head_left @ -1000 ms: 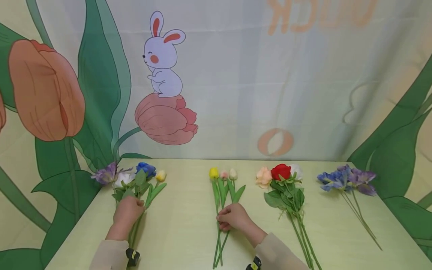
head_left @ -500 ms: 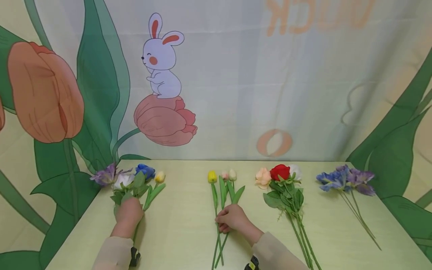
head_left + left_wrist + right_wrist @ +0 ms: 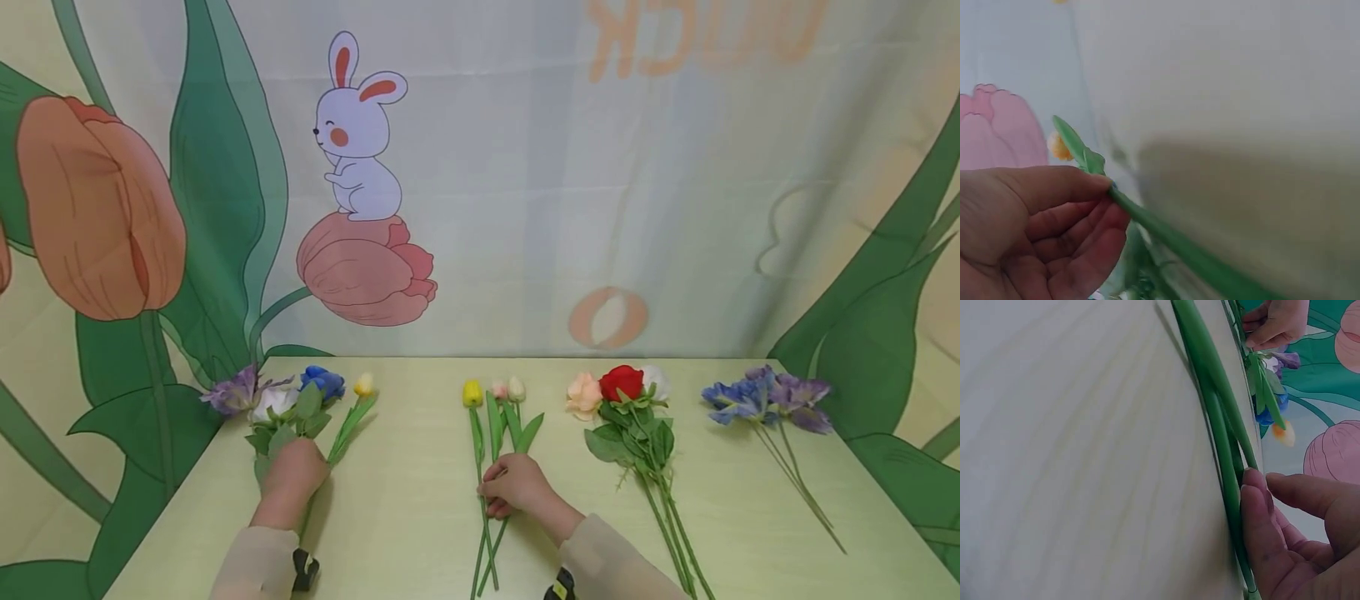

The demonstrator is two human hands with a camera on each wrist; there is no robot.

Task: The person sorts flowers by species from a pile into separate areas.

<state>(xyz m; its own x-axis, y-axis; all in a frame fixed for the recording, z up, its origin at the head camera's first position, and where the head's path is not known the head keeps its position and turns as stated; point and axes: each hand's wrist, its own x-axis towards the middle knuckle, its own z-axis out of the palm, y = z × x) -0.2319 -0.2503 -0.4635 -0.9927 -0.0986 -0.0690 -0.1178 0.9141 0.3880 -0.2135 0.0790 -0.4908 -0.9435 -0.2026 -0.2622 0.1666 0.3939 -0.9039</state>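
Note:
My left hand [image 3: 295,475] is at the left bunch and pinches the green stem [image 3: 1179,240] of a yellow-and-white tulip [image 3: 363,384] between thumb and fingers. That tulip's head leans away from the blue rose [image 3: 323,382]. Beside it lie a white rose [image 3: 273,402] and a purple flower [image 3: 234,390], their stems partly hidden by the hand. At the middle group, my right hand [image 3: 521,483] pinches a stem [image 3: 1219,406] of the tulips between thumb and forefinger. This group has a yellow tulip [image 3: 472,393], a pink tulip [image 3: 499,389] and a white tulip [image 3: 516,388], with stems crossing below.
Right of the middle lie a peach rose [image 3: 584,395], a red rose [image 3: 622,382] and a white rose [image 3: 656,383]. Blue and purple irises [image 3: 750,398] lie at the far right of the table [image 3: 405,500]. A printed curtain [image 3: 510,208] hangs behind.
My left hand has slid slightly right, and the yellow-and-white tulip has swung right, apart from the blue rose. My right hand keeps its place on the stem.

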